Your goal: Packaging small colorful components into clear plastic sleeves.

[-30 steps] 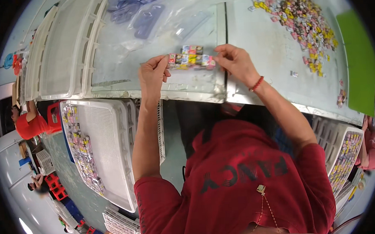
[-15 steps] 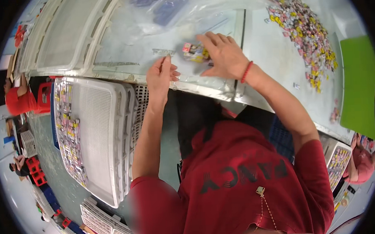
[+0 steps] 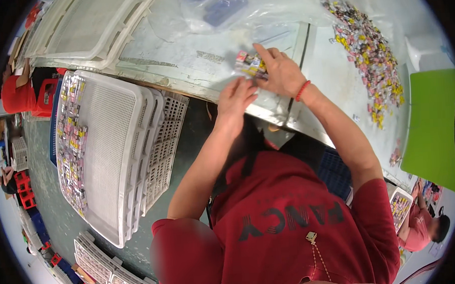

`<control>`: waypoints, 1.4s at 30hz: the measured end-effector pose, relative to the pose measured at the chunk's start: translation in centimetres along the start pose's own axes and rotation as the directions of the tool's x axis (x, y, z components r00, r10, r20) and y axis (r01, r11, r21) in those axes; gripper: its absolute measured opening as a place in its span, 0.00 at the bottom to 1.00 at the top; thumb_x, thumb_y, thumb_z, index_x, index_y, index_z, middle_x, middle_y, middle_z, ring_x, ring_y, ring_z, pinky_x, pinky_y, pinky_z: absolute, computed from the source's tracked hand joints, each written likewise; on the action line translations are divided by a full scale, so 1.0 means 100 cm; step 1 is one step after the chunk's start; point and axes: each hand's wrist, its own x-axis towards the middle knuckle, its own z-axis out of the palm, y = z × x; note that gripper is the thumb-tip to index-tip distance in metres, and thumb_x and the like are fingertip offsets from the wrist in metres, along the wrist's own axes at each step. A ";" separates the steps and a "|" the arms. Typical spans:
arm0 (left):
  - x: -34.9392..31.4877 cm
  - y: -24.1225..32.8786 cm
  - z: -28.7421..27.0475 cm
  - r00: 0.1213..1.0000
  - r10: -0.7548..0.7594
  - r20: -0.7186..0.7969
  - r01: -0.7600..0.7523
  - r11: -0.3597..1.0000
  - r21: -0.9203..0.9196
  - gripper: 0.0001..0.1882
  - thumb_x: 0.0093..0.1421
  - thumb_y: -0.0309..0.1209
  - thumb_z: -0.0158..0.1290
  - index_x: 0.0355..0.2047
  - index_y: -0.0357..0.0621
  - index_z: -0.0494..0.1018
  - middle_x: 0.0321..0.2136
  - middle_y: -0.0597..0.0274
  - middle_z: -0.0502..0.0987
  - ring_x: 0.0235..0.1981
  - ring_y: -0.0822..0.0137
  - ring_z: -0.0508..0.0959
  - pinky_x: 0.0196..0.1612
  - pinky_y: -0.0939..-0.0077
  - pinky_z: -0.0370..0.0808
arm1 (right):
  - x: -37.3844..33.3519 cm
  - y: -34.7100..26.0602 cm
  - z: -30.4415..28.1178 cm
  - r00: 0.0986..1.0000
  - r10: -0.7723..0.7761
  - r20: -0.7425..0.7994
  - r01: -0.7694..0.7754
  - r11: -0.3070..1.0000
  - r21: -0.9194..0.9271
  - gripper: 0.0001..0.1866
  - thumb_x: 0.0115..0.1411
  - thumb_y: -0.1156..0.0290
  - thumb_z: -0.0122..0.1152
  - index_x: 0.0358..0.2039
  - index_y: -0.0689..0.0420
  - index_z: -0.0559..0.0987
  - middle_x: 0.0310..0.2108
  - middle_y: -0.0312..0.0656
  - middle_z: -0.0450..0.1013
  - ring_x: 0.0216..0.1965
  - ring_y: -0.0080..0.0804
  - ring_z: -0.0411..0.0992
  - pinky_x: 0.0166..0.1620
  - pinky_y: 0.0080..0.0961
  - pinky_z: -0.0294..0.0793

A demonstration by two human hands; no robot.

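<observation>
A small cluster of printed blocks (image 3: 249,65), in pink-red, yellow, black and white, sits close-packed in short rows near the near edge of the pale tabletop (image 3: 180,50). It slants, its pinkish left end farther away than its right. The right hand (image 3: 284,77) covers its right end; blur hides its finer print.

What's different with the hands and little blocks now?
The right hand has taken hold of the blocks, which lay between both hands before. The left hand came away, then moved right, close to them again; I can't tell if it touches. The pile stayed on the table.
</observation>
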 end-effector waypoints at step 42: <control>-0.030 0.037 -0.054 0.882 0.373 -0.287 -0.454 0.834 -0.313 0.16 0.58 0.32 0.58 0.42 0.36 0.70 0.35 0.63 0.76 0.34 0.75 0.75 0.35 0.78 0.73 | 0.019 -0.135 -0.020 0.956 -0.266 -0.125 0.280 0.954 0.112 0.49 0.43 0.61 0.70 0.65 0.46 0.56 0.56 0.52 0.61 0.48 0.57 0.68 0.41 0.44 0.75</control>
